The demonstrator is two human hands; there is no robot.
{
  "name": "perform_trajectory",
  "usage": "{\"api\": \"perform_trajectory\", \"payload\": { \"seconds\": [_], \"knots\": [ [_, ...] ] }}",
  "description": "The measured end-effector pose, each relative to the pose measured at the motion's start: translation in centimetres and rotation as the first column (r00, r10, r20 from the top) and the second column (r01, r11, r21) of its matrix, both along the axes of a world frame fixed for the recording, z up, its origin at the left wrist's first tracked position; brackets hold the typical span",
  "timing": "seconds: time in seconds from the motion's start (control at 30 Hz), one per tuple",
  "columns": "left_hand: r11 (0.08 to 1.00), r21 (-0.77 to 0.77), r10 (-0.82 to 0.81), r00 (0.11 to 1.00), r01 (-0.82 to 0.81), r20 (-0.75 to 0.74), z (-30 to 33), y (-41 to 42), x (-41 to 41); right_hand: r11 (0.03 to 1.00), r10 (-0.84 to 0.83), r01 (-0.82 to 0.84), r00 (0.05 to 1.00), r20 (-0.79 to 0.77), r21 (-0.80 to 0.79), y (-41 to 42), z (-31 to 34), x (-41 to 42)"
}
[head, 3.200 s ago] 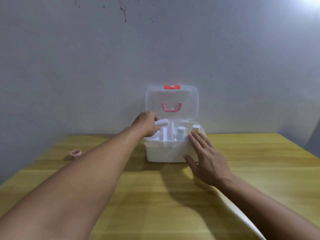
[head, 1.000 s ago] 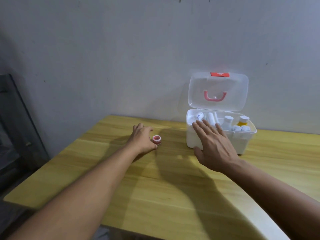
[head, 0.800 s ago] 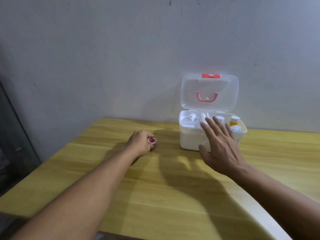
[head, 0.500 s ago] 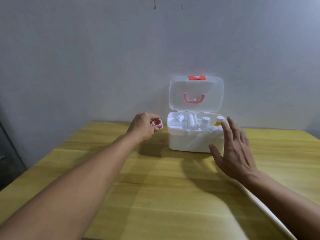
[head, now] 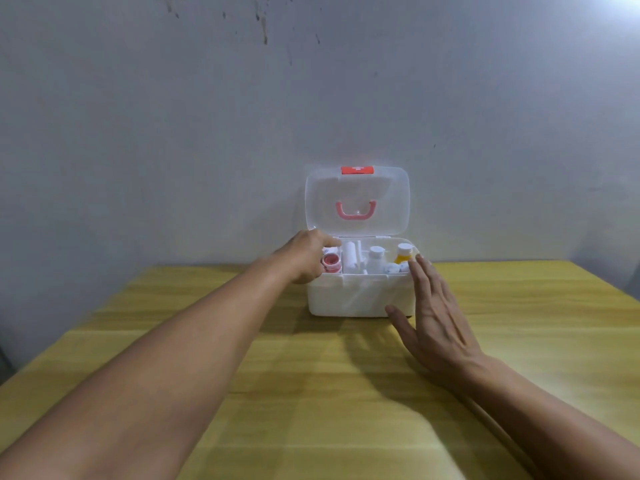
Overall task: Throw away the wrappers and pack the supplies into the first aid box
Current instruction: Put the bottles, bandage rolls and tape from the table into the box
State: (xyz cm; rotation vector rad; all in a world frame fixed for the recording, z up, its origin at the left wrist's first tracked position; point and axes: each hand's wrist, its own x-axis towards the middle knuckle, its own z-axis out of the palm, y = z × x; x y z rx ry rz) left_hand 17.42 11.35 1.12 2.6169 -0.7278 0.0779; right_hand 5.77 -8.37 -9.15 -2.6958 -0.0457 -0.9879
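A white first aid box (head: 349, 299) stands on the wooden table against the wall, its clear lid (head: 356, 199) with a pink handle propped upright. Inside I see a white roll (head: 349, 259), a white bottle (head: 375, 258) and an orange bottle with a white cap (head: 402, 254). My left hand (head: 304, 256) is at the box's left end, fingers closed on a small pink-red tape roll (head: 331, 263) held over the left compartment. My right hand (head: 433, 313) hovers flat and open beside the box's front right corner, holding nothing.
The yellow wooden table (head: 311, 393) stretches toward me from the grey wall (head: 173, 133). Its left edge drops off near the dark floor at the far left.
My left hand picked the pink tape roll off the table at the left and carried it right to the box. My right hand stayed open near the box front.
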Motion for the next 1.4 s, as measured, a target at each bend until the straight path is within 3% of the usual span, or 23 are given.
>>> {"api": "perform_trajectory", "payload": {
  "seconds": [0.17, 0.3, 0.43, 0.57, 0.7, 1.0, 1.23, 1.4],
  "knots": [
    [0.991, -0.125, 0.035, 0.996, -0.045, -0.081, -0.1, 0.9, 0.1, 0.999, 0.033, -0.032, 0.999, 0.010, -0.007, -0.3, -0.1, 0.0],
    [0.982, -0.160, 0.102, 0.995, -0.103, -0.013, -1.0, 1.2, -0.1, 1.000, 0.027, -0.027, 1.000, -0.006, -0.010, -0.2, -0.4, 0.1],
    [0.969, -0.245, 0.008, 1.000, -0.007, 0.004, -2.0, 1.2, -0.3, 1.000, 0.027, -0.027, 1.000, -0.010, 0.000, 0.1, -0.4, 0.1],
    [0.988, -0.141, -0.070, 0.996, 0.061, -0.054, -2.9, 1.1, -0.7, 1.000, 0.024, -0.024, 0.999, -0.025, 0.012, 0.1, -0.3, 0.0],
    [0.996, 0.014, -0.086, 0.996, 0.086, -0.006, -2.8, 1.1, -1.1, 1.000, 0.015, -0.016, 0.999, -0.038, -0.023, 0.0, -0.2, 0.1],
    [0.997, -0.083, 0.011, 0.999, -0.009, 0.034, -3.9, 1.0, -0.9, 1.000, 0.012, -0.013, 0.999, -0.038, -0.026, 0.0, -0.3, 0.1],
    [0.996, -0.012, -0.089, 0.996, 0.089, -0.005, -3.4, 0.7, -1.4, 1.000, 0.013, -0.015, 0.998, -0.055, -0.025, 0.3, -0.1, -0.2],
    [0.997, -0.028, -0.074, 0.986, 0.079, 0.152, -2.9, 0.3, -1.9, 0.998, -0.061, 0.061, 0.998, -0.005, -0.015, 0.6, 0.8, 0.3]
  ]
}}
